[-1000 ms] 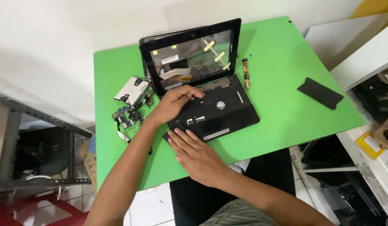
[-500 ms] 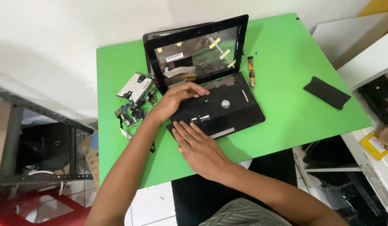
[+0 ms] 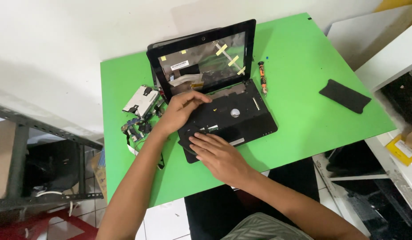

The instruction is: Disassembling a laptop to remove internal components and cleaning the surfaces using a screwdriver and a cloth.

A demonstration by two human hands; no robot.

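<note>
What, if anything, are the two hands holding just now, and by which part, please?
Nothing is lifted: the left hand and right hand both lie on the black laptop base, near its left side.

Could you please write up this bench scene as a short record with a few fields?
surface: green table
main item: black laptop, opened, keyboard and screen panel removed
left hand: on the laptop base's rear left part
right hand: flat on the base's front left corner
left of laptop: silver drive and loose small parts
right of laptop: screwdriver, flat black piece
</note>
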